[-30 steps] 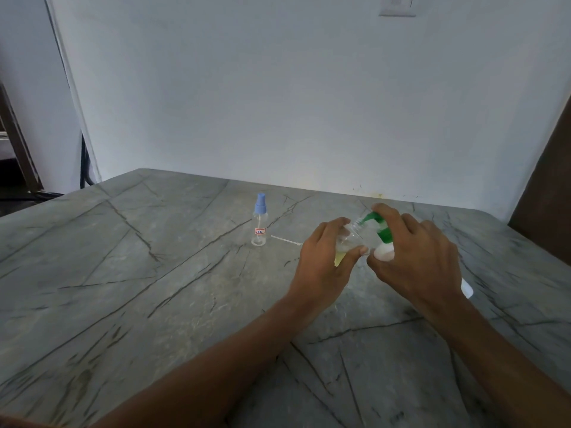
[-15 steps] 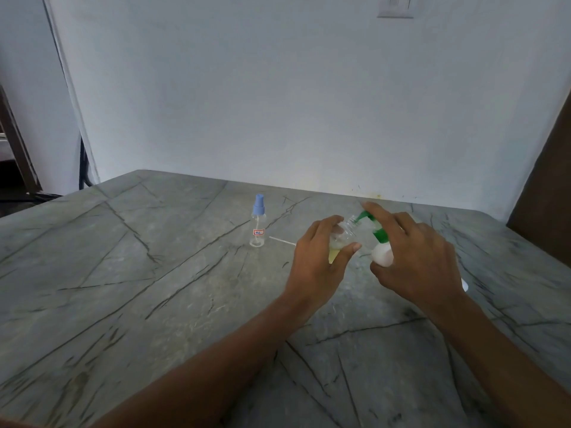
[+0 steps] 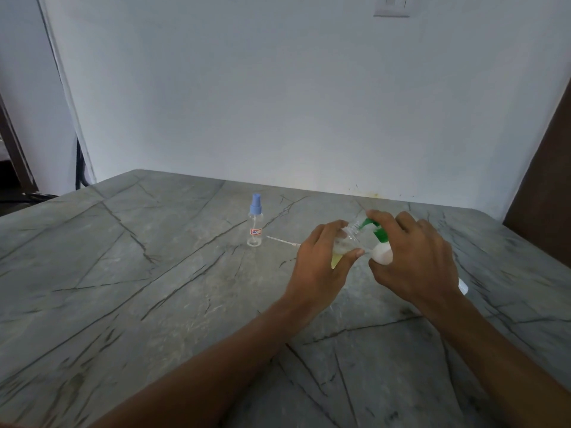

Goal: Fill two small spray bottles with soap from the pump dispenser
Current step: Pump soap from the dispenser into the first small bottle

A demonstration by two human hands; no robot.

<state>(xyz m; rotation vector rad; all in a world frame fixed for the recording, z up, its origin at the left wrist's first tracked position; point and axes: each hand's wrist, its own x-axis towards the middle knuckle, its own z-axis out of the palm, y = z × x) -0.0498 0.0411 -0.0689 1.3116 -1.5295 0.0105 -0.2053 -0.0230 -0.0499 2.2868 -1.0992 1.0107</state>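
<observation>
The left hand (image 3: 321, 264) holds a tipped small bottle (image 3: 347, 242) with a little yellow soap (image 3: 335, 261) inside. The right hand (image 3: 414, 261) grips the soap pump (image 3: 382, 254) at its mouth. The blue-topped bottle (image 3: 255, 223) stands apart on the table (image 3: 123, 273). It looks empty, not yet filled.

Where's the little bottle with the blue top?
In the head view, the blue-topped bottle stands upright on the table, left of the left hand.

Plain home room: veined stone table (image 3: 160, 273), white wall (image 3: 278, 103), switch plate (image 3: 391, 7).
</observation>
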